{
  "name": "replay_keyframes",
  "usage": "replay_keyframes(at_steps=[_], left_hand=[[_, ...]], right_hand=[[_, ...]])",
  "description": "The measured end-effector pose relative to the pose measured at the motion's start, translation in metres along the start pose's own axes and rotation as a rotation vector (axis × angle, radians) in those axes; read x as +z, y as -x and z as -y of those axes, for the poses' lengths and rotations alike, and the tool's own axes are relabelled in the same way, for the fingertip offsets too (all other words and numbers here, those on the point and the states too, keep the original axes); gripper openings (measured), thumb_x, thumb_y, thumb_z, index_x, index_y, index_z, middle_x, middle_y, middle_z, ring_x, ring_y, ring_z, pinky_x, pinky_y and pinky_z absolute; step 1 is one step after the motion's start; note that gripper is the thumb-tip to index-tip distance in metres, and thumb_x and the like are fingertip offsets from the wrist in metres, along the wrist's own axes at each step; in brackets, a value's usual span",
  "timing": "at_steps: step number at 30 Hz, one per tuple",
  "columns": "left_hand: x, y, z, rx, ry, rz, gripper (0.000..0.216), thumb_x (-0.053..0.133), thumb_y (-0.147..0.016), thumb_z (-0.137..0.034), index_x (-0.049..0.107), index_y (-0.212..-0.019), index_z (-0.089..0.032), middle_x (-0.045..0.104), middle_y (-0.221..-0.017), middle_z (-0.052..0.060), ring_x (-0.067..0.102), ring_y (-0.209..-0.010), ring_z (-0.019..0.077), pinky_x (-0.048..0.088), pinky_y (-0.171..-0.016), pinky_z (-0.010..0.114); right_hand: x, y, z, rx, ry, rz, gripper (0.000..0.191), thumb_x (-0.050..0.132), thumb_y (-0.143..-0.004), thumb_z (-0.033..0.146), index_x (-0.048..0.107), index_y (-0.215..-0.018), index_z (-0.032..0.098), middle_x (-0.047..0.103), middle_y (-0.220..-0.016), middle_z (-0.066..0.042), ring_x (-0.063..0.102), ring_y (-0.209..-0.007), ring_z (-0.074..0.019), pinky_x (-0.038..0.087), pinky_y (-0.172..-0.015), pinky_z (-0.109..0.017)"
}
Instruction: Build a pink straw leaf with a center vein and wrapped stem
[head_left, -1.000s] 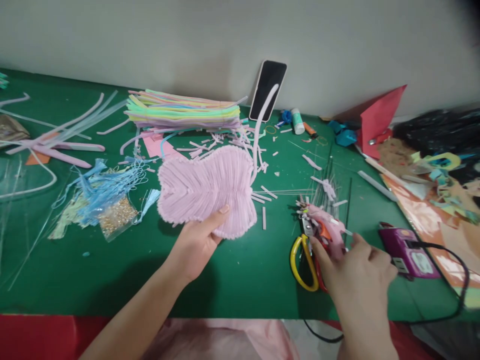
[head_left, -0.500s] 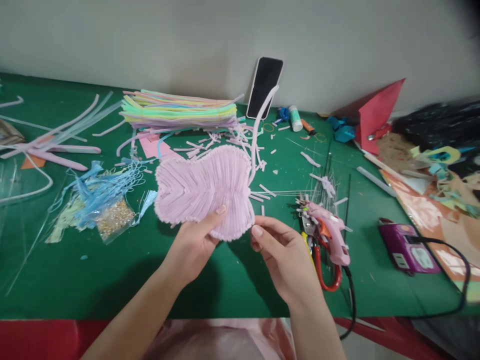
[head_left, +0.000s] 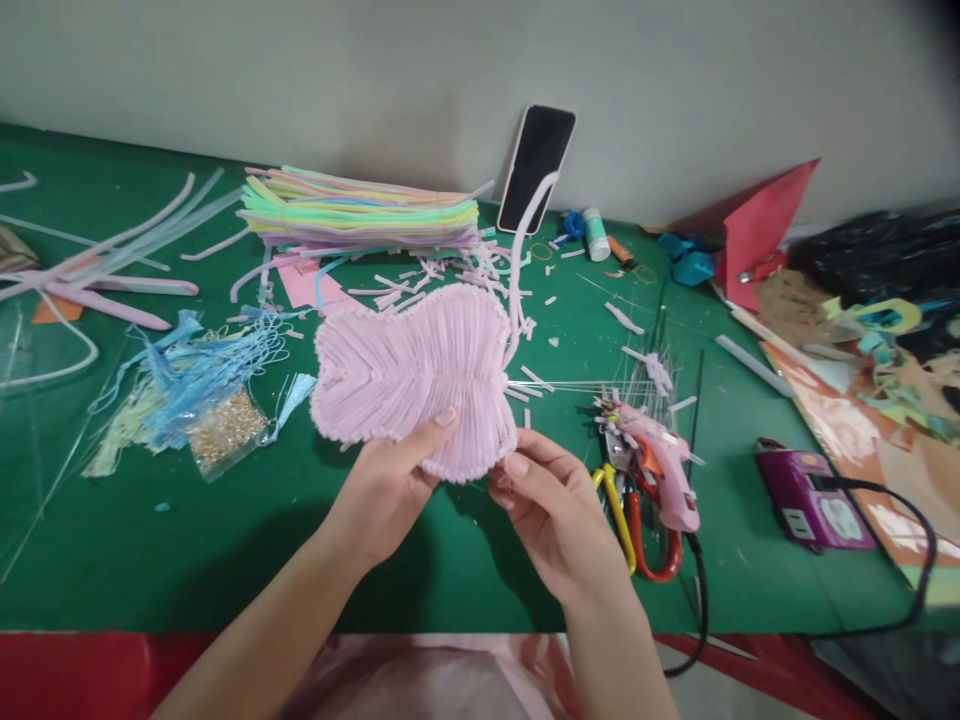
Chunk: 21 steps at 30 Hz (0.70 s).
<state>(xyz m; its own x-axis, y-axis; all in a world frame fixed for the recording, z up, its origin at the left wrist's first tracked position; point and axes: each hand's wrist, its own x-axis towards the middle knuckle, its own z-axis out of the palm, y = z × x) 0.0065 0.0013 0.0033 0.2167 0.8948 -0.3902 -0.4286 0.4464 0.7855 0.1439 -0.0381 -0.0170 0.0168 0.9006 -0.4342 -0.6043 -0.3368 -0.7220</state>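
Note:
A flat lilac panel of pipe cleaners point(head_left: 409, 375), wavy-edged and ribbed, is held up over the green table. My left hand point(head_left: 394, 490) grips its lower edge, thumb on the front and fingers behind. At the lower right corner, my right hand point(head_left: 551, 500) pinches the edge between thumb and fingertips. From the panel's right side a loose lilac pipe cleaner point(head_left: 519, 265) curves upward, and thin wires stick out to the right. The fingers behind the panel are hidden.
A bundle of coloured pipe cleaners point(head_left: 367, 215) lies at the back near a leaning phone point(head_left: 538, 170). Blue tassels point(head_left: 187, 370) and a bag of gold beads point(head_left: 223, 430) are left. Right are a pink glue gun point(head_left: 664, 470), red-handled pliers point(head_left: 656, 560) and a purple box point(head_left: 814, 495) with a cord.
My right hand has shifted slightly left along the panel's lower right corner. The panel has moved a little to the right in view, still in my left hand.

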Motion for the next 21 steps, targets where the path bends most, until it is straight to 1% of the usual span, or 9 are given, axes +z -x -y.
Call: replay_keyframes(at_steps=[3, 8, 13, 15, 17, 19, 21], left_hand=[[0.0, 0.0, 0.0, -0.02, 0.051, 0.021, 0.035, 0.074, -0.073, -0.024, 0.071, -0.109, -0.022, 0.071, -0.119, 0.004, 0.047, -0.132, 0.0322, 0.044, -0.109, 0.041], [0.0, -0.001, 0.003, -0.03, 0.033, -0.011, 0.037, 0.075, -0.073, -0.024, 0.071, -0.109, -0.016, 0.071, -0.117, 0.007, 0.049, -0.131, 0.0308, 0.041, -0.111, 0.037], [0.0, 0.0, 0.005, -0.037, 0.015, -0.01, 0.031, 0.074, -0.074, -0.03, 0.072, -0.103, -0.018, 0.072, -0.115, 0.006, 0.055, -0.125, 0.029, 0.047, -0.104, 0.037], [-0.001, 0.001, 0.006, -0.032, -0.013, -0.023, 0.027, 0.072, -0.076, -0.032, 0.072, -0.1, -0.019, 0.072, -0.114, 0.005, 0.058, -0.121, 0.0276, 0.047, -0.104, 0.037], [-0.002, 0.002, 0.006, -0.022, -0.042, -0.049, 0.021, 0.072, -0.076, -0.032, 0.073, -0.093, -0.02, 0.073, -0.112, 0.003, 0.059, -0.119, 0.026, 0.044, -0.107, 0.037], [-0.002, 0.002, 0.005, -0.019, -0.077, -0.081, 0.012, 0.075, -0.072, -0.029, 0.073, -0.081, -0.021, 0.074, -0.108, 0.002, 0.06, -0.118, 0.0258, 0.042, -0.109, 0.036], [-0.001, 0.002, 0.002, -0.021, -0.102, -0.105, 0.008, 0.077, -0.069, -0.027, 0.071, -0.071, -0.021, 0.075, -0.098, 0.002, 0.061, -0.116, 0.0277, 0.046, -0.105, 0.037]], right_hand=[[0.0, 0.0, -0.003, -0.015, -0.016, 0.004, 0.018, 0.083, -0.064, 0.026, 0.074, -0.076, 0.017, 0.057, -0.061, 0.002, 0.046, -0.054, -0.0054, 0.04, -0.049, -0.016], [0.001, -0.001, -0.008, -0.022, -0.042, 0.008, 0.017, 0.083, -0.065, 0.027, 0.071, -0.072, 0.017, 0.055, -0.058, 0.003, 0.044, -0.051, -0.005, 0.039, -0.047, -0.015], [0.004, -0.002, -0.011, -0.037, -0.042, -0.006, 0.018, 0.082, -0.065, 0.028, 0.07, -0.072, 0.017, 0.053, -0.058, 0.003, 0.042, -0.05, -0.005, 0.039, -0.046, -0.016], [0.004, -0.002, -0.012, -0.049, -0.035, -0.019, 0.018, 0.082, -0.065, 0.029, 0.07, -0.072, 0.018, 0.053, -0.058, 0.003, 0.042, -0.05, -0.0047, 0.039, -0.047, -0.016], [0.003, -0.001, -0.012, -0.07, -0.017, -0.016, 0.017, 0.082, -0.066, 0.028, 0.07, -0.073, 0.018, 0.054, -0.06, 0.003, 0.042, -0.05, -0.0046, 0.039, -0.047, -0.016], [0.0, 0.0, -0.011, -0.087, 0.014, 0.006, 0.019, 0.082, -0.067, 0.029, 0.072, -0.079, 0.019, 0.056, -0.065, 0.003, 0.045, -0.052, -0.0048, 0.04, -0.049, -0.016], [-0.003, 0.001, -0.009, -0.118, 0.048, 0.005, 0.025, 0.082, -0.067, 0.031, 0.072, -0.089, 0.022, 0.058, -0.072, 0.002, 0.048, -0.055, -0.0053, 0.043, -0.052, -0.017]])
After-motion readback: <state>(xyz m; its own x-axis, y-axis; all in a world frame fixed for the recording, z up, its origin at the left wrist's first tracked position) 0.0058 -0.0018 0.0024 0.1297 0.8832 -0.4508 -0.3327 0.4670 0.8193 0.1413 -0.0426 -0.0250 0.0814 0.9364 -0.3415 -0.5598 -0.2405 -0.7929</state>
